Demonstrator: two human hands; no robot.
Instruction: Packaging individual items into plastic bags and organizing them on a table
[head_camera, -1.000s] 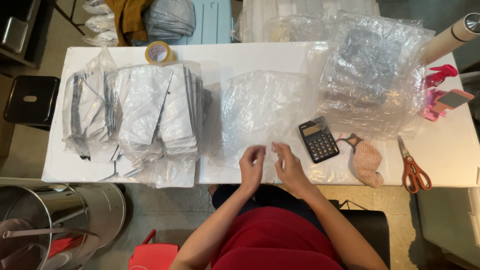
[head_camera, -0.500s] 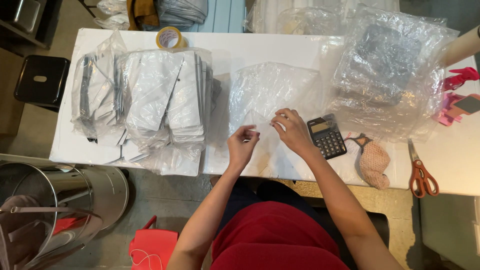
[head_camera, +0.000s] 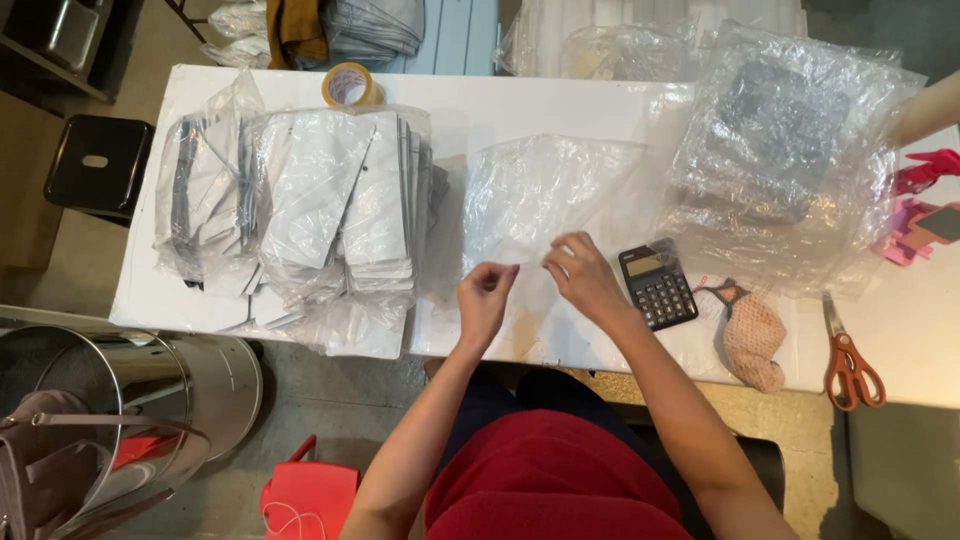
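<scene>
On a white table (head_camera: 560, 100), seen from above: clear bag (head_camera: 540, 195) lying flat at centre, mouth edge toward the near side, just ahead of both hands. Left hand (head_camera: 485, 300) over the near edge of the bag, fingers curled inward, thumb and forefinger pressed together as in a pinch; what is pinched too thin and clear to tell, probably the bag's film. Right hand (head_camera: 585, 275) just beside the left, apart from it, fingers bent and closed at the tips over the same near edge; contact with the film likely, grip itself not discernible. Black calculator (head_camera: 657, 286) touching or nearly touching the right wrist side. Right of the calculator, a pale mesh pouch (head_camera: 752, 340) with a dark strap, then scissors (head_camera: 850, 362) with orange handles near the table's right edge. Behind these, a large crumpled clear sack (head_camera: 790, 150) holding dark grey contents. Left of the bag, a stack of white packets (head_camera: 340, 210) in clear wrapping, fanned and overhanging the near edge, with a second bundle (head_camera: 200, 210) just beside it. Tape roll (head_camera: 348, 85) at the far edge behind the stack. Off the table: black stool (head_camera: 97, 160) at left, metal bin (head_camera: 110, 420) at lower left, red bag (head_camera: 308, 498) on the floor beside the red-clad lap
</scene>
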